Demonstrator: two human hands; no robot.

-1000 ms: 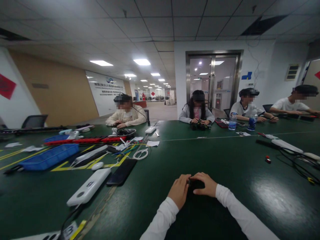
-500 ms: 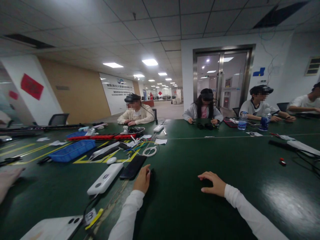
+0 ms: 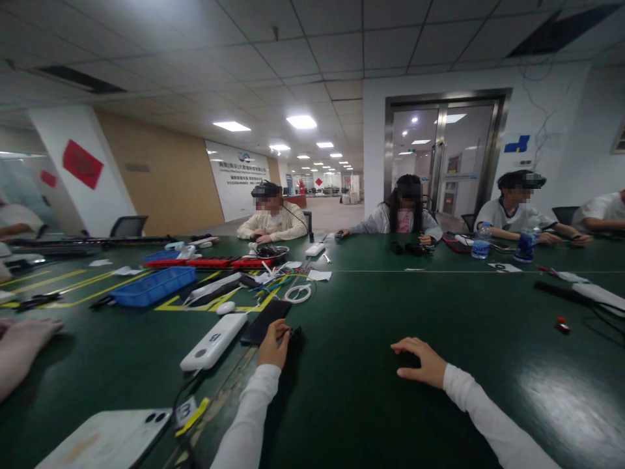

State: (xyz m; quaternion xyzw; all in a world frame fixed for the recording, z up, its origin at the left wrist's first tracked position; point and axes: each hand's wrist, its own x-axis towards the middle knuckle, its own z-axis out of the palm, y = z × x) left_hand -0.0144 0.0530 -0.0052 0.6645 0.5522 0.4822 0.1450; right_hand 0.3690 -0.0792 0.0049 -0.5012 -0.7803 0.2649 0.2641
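My left hand (image 3: 274, 345) is at the table beside a dark phone (image 3: 266, 322), its fingers curled in. At the fingertips a small black object (image 3: 295, 334) shows; most of it is covered and its kind is unclear. My right hand (image 3: 424, 362) rests on the green tabletop (image 3: 351, 365) with thumb and fingers apart and nothing between them. Left of my left hand lies a white power bank (image 3: 213, 343) with a cable. A small white rounded item (image 3: 225, 308) sits just behind it.
A pale phone (image 3: 110, 440) lies at the near left. Beyond are a blue tray (image 3: 153, 286), a white cable coil (image 3: 297, 294) and loose wires. Another person's hand (image 3: 29, 352) is at the left edge. Bottles (image 3: 481, 242) and several people are across the table.
The view has turned slightly left, so things appear shifted right. My left fingers have curled in at the small black object. My right hand keeps its spread pose.
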